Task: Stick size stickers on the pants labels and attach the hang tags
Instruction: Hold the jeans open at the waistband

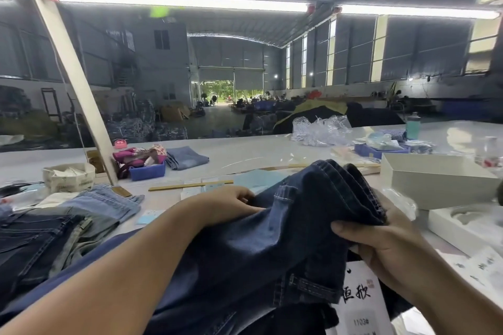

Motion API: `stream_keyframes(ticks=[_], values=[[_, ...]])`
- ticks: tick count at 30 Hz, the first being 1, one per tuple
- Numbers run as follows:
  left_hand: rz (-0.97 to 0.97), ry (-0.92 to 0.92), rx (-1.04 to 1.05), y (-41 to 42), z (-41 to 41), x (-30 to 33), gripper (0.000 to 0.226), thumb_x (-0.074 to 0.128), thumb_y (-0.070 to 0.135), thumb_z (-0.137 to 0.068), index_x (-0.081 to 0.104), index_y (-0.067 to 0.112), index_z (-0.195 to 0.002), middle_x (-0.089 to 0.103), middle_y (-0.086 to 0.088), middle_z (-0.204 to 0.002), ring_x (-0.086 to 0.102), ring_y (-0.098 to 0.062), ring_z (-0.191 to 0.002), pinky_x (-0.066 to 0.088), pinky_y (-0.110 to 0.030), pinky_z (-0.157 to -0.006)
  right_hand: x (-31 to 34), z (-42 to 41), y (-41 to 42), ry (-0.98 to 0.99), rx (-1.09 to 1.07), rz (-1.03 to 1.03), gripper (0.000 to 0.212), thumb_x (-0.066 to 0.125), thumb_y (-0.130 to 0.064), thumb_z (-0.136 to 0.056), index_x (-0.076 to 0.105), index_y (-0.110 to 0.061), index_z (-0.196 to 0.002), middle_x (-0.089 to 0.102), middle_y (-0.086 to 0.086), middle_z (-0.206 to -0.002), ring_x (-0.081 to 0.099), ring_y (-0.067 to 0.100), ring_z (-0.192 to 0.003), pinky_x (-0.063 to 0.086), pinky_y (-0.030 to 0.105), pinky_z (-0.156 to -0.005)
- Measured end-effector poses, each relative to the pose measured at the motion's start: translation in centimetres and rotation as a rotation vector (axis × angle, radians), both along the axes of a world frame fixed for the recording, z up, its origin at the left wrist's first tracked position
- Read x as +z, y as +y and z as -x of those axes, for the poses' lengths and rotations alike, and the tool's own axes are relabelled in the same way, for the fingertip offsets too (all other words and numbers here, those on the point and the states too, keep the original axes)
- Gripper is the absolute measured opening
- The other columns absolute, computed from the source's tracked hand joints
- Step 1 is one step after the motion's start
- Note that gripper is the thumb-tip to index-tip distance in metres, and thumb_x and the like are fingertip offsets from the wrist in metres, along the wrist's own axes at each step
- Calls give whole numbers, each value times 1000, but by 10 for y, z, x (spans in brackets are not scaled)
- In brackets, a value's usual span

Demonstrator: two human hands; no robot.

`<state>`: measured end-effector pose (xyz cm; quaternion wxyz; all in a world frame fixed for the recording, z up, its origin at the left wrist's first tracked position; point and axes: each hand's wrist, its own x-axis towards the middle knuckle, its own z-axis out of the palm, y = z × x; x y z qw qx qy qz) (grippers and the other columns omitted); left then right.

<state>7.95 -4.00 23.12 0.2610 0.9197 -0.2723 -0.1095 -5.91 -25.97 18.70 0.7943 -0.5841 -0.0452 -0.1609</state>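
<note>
Dark blue denim pants (pixel 272 239) lie bunched across the table in front of me. My left hand (pixel 231 204) rests on their upper left edge, fingers curled into the fabric near a belt loop. My right hand (pixel 381 245) grips the folded waistband end at the right, thumb on top. A white hang tag (pixel 359 299) with black characters hangs below the pants at the bottom right. Light blue sticker sheets (pixel 258 179) lie on the table beyond the pants.
A pile of jeans (pixel 54 226) lies at the left. A white open box (pixel 435 179) and a white tray (pixel 468 223) stand at the right. A blue bin (pixel 147 170), folded light jeans (pixel 187 158), wooden sticks (pixel 190 185), a slanted post (pixel 73 76) and plastic bags (pixel 318 128) lie farther back.
</note>
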Motion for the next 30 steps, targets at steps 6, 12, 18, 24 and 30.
stream_keyframes(ticks=[6, 12, 18, 24, 30], values=[[99, -262, 81, 1, -14, 4, 5, 68, 25, -83, 69, 24, -79, 72, 3, -81, 67, -20, -84, 52, -33, -76, 4, 6, 0, -105, -629, 869, 76, 93, -26, -56, 48, -62, -105, 45, -15, -130, 49, 6, -118, 39, 17, -93], [137, -468, 360, 1, -23, 19, 35, 65, 33, -87, 58, 18, -118, 64, -8, -121, 57, -27, -112, 45, -35, -95, 11, 10, 11, -315, -583, 961, 25, 83, 0, -68, 70, -20, -77, 67, -15, -90, 62, 6, -87, 50, 16, -71], [219, -388, 52, -25, 19, 8, 37, 58, 59, -87, 62, 28, -106, 64, 10, -101, 59, -8, -92, 50, -34, -84, 0, 6, 10, -118, -589, 856, 27, 75, 0, -72, 65, -25, -73, 66, -10, -73, 61, 8, -66, 45, 19, -51], [76, -204, -126, -35, 43, 13, 49, 54, 77, -78, 61, 32, -95, 63, 13, -89, 58, -4, -80, 44, -28, -66, 6, 10, 12, -129, -573, 775, 15, 74, -27, -78, 65, -18, -70, 62, -1, -66, 60, 15, -61, 47, 32, -52], [181, -343, -149, -41, 39, -5, 23, 58, 53, -90, 59, 30, -88, 63, 11, -85, 59, -7, -80, 50, -36, -72, 16, 17, 22, -183, -535, 673, 25, 62, -51, -72, 67, -27, -71, 58, -5, -52, 49, 5, -44, 38, 16, -44]])
